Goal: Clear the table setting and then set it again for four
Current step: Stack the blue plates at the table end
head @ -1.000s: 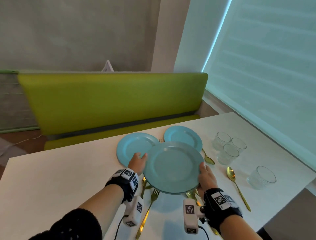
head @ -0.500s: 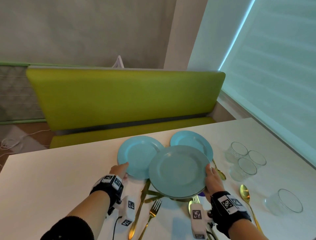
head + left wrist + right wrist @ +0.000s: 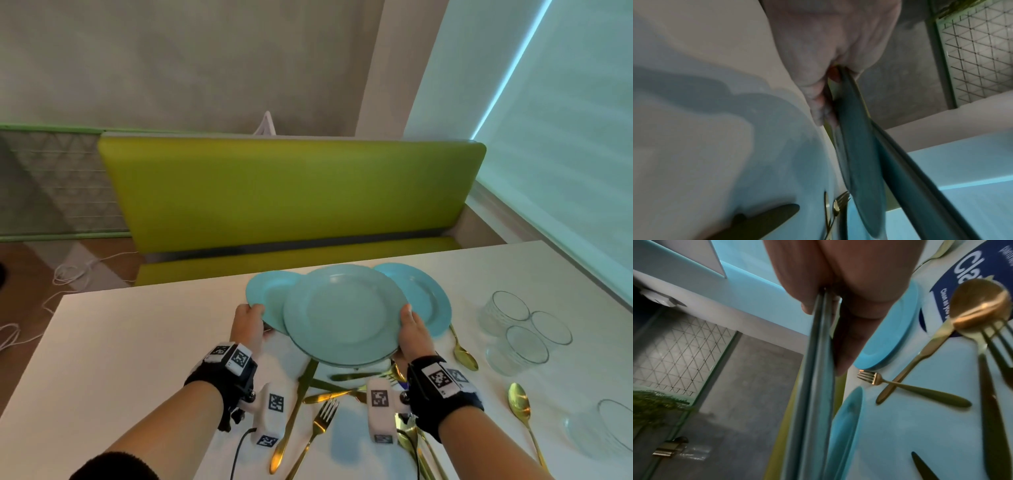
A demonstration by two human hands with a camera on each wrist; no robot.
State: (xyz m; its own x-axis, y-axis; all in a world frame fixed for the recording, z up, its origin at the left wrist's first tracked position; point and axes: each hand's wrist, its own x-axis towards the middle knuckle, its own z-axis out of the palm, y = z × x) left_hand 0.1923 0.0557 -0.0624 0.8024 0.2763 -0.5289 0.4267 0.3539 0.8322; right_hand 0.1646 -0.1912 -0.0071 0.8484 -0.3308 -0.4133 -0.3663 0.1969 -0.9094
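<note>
My right hand (image 3: 410,325) pinches the right rim of a stack of two blue plates (image 3: 342,315), held above the white table (image 3: 120,342). The right wrist view shows both rims (image 3: 818,353) between thumb and fingers. My left hand (image 3: 249,317) grips the near rim of a third blue plate (image 3: 269,294), which lies partly under the stack. In the left wrist view the thumb and fingers (image 3: 818,97) clamp that plate (image 3: 859,154), raised off the table. One more blue plate (image 3: 426,299) lies flat at the right.
Gold cutlery lies crossed below the stack: a knife (image 3: 291,411), a fork (image 3: 318,425), spoons (image 3: 463,354). Three glasses (image 3: 527,339) cluster at the right, and another glass (image 3: 609,431) stands nearer. A green bench (image 3: 291,195) runs behind the table's far edge.
My left hand let go of the stack, moved left and took the left plate's rim. My right hand alone carried the stack farther away, over the two other plates.
</note>
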